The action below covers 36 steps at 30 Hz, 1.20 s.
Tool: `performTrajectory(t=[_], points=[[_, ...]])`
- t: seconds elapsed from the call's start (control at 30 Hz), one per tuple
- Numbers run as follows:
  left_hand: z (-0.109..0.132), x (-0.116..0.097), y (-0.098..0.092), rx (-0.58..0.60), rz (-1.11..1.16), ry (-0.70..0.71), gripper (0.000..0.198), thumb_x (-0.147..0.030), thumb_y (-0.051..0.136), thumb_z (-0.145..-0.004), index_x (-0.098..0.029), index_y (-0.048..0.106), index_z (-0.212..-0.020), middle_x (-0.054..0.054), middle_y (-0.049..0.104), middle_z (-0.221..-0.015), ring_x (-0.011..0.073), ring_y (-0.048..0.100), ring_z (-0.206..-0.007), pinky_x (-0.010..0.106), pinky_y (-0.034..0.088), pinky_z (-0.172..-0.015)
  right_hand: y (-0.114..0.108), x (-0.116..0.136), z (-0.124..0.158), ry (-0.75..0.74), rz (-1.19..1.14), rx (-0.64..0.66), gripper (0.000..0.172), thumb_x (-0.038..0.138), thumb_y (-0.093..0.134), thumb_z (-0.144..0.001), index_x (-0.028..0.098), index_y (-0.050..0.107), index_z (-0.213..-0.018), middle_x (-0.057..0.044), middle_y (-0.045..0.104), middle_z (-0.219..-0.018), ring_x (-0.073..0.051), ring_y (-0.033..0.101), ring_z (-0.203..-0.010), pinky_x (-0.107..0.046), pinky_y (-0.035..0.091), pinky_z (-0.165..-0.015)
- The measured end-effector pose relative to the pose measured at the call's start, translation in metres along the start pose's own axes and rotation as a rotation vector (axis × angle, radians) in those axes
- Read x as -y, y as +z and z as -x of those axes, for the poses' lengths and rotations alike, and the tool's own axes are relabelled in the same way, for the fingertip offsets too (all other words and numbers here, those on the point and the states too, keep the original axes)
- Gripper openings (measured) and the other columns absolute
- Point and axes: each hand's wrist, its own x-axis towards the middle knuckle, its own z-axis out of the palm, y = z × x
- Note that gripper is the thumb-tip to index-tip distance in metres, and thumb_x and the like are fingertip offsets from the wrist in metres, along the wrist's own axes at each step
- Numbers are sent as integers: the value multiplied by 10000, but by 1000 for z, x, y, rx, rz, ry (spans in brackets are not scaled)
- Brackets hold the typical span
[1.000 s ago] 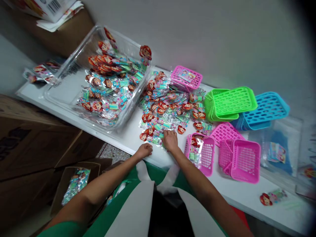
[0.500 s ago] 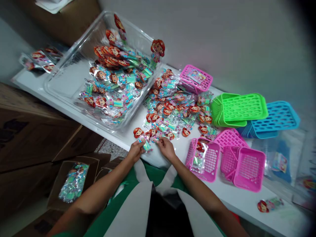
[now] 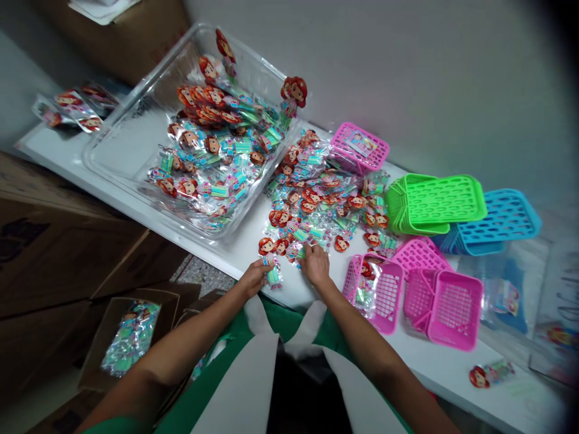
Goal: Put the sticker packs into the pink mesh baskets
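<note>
Between the closed fingers of my left hand (image 3: 254,279) is a small clear packet (image 3: 273,275) with a red-haired doll-shaped card and green contents. My right hand (image 3: 316,264) is at the near edge of a loose pile of the same packets (image 3: 312,199), fingers bent down onto a packet (image 3: 295,251); whether they grip it is hidden. Just right of this hand stands a pink basket (image 3: 392,288) with a packet inside. A big clear plastic tub (image 3: 136,147), heaped with these packets, sits to the left.
Stacked green baskets (image 3: 443,199) and blue baskets (image 3: 500,214) stand at the right, with more pink baskets (image 3: 455,310) nearer me. Another pink basket (image 3: 360,146) rests against the wall. Below left, an open cardboard box (image 3: 90,355) holds packets. The white table (image 3: 212,256) slants across.
My right hand has moved a little right and up, onto the packets. My left hand has shifted slightly right, its packet now more upright. The camera view has shifted slightly.
</note>
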Motion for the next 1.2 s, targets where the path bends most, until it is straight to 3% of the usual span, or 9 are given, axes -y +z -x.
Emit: performTrajectory(t=[0.17,0.3,0.5,0.6,0.67,0.8,0.97,1.07,1.2], points=[[-7,4,11,63,-90,13,289,-179,787,-618,-130,649,-867,50,698,-764,138,626,-607,253,521,-573,-12,-16,-10,16,-97,-9,180,279,569,-838,164,602,-973,-110,570,-1022,-260,488,-977,-350,355,-824],[-6,4,30,194,15,116,299,-202,786,-635,-119,661,-894,77,713,-815,167,658,-713,287,527,-694,-17,-16,0,91,-591,79,268,427,438,-892,178,511,-956,-10,551,-738,-185,514,-670,-280,386,-638],[2,3,46,224,130,247,431,-261,807,-620,-132,615,-983,103,705,-958,234,664,-896,340,519,-808,-19,16,31,-123,-986,142,374,502,291,-942,203,510,-896,-10,575,-791,-182,546,-751,-283,422,-708],[6,-1,37,136,110,273,497,-274,815,-610,-148,575,-1027,79,698,-944,223,669,-864,335,529,-782,-21,17,28,-120,-886,201,478,536,250,-954,202,532,-760,-7,563,-706,-181,536,-697,-280,407,-671],[9,-7,29,58,105,304,575,-262,810,-618,-176,532,-1114,51,693,-933,198,674,-807,319,536,-747,-24,11,15,-82,-752,128,489,526,258,-962,196,549,-750,-19,580,-724,-187,545,-723,-279,400,-675],[15,-16,13,-1,79,298,724,-193,794,-628,-230,436,-1256,14,695,-887,156,672,-672,296,544,-660,-29,10,-23,48,-359,-91,374,486,428,-937,156,565,-1047,-95,601,-996,-227,544,-909,-301,393,-744],[19,-16,1,36,69,222,345,-214,795,-638,-107,602,-902,45,685,-715,164,657,-613,268,538,-603,-26,19,-59,33,-26,-95,334,400,564,-890,130,563,-1088,-150,566,-1044,-282,490,-999,-372,353,-847],[18,-15,-2,44,123,239,317,-203,787,-651,-120,614,-903,39,694,-745,168,665,-646,283,555,-632,-27,13,-66,16,1,-109,259,329,540,-899,149,583,-1081,-146,558,-1054,-287,470,-1017,-388,335,-869],[14,-16,2,31,168,240,306,-156,761,-674,-115,616,-940,48,700,-775,166,665,-651,295,570,-642,-34,1,-70,57,-10,-164,513,327,618,-840,132,475,-1292,-182,512,-1187,-310,447,-1072,-394,326,-893]])
